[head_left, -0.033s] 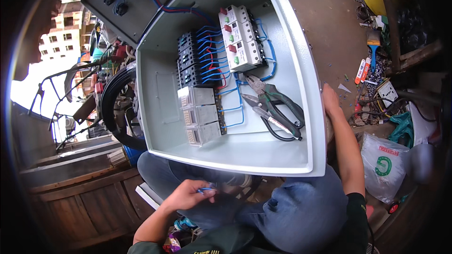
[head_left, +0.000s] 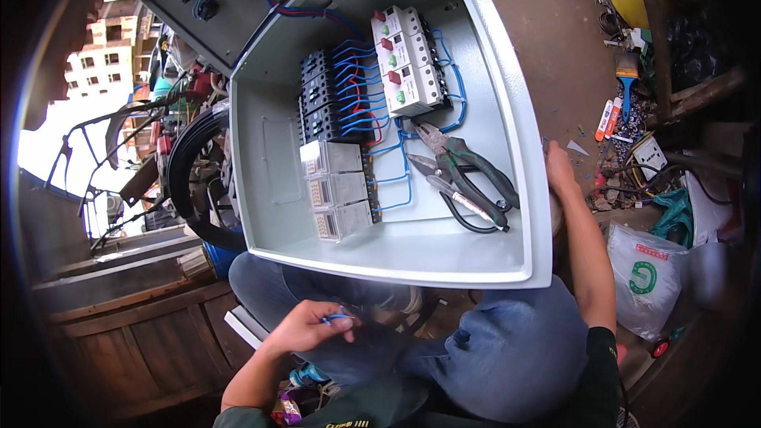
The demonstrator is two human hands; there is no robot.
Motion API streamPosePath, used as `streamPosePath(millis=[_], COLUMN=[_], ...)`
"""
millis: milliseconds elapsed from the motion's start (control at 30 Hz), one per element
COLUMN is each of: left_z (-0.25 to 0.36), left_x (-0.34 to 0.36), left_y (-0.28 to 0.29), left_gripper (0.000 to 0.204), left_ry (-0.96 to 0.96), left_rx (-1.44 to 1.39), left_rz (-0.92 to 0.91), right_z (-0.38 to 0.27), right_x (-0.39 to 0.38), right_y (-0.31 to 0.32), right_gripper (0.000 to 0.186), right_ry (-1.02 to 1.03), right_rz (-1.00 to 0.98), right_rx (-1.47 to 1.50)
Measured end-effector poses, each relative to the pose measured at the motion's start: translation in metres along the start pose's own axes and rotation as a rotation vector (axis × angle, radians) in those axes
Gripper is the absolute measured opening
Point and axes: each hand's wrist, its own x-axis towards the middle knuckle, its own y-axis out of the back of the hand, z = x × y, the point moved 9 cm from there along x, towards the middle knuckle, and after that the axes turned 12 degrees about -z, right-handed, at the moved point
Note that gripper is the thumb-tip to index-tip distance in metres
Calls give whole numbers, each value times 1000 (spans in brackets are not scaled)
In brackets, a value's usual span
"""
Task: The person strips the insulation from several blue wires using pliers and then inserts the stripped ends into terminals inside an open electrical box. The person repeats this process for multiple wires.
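My left hand (head_left: 313, 326), low over my lap, pinches a short piece of blue wire (head_left: 339, 318) between thumb and fingers. My right hand (head_left: 560, 170) is at the outer right wall of a grey electrical box (head_left: 404, 269); its fingers are mostly hidden there. Inside the box are black contactors (head_left: 317, 99), clear-cased relays (head_left: 337, 190) and white circuit breakers (head_left: 406, 59) with red and green buttons. Blue wires (head_left: 357, 83) link them. Green-and-black combination pliers (head_left: 468, 162) and a second pair of cutting pliers (head_left: 452, 190) lie on the box floor.
The box's open door (head_left: 230, 8) carries bundled wiring. A black cable coil (head_left: 181, 166) stands to the left. On the right floor are a paintbrush (head_left: 627, 83), orange-and-white tubes (head_left: 609, 119) and a plastic bag (head_left: 646, 277). My jeans-clad knees (head_left: 507, 349) sit below the box.
The box and its contents appear slightly higher and farther right in view. My left hand sits a little more to the left, still with the blue wire.
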Motion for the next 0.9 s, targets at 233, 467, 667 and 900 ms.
streamPosePath(millis=[233,467,667,900], left_z=[93,159,186,165], left_x=[-66,67,73,16], left_y=[63,94,101,103], left_gripper=[25,18,13,21], left_ry=[-563,-489,-698,-770], left_rx=[-269,-333,-605,-528], left_rz=[67,-12,-262,-432], right_z=[-4,-203,-394,-447], right_x=[-94,-243,-311,-299], right_y=[146,320,265,174], right_gripper=[25,24,19,22], right_ry=[152,372,664,537], right_rz=[92,338,-2,-260], right_rx=[178,439,204,441])
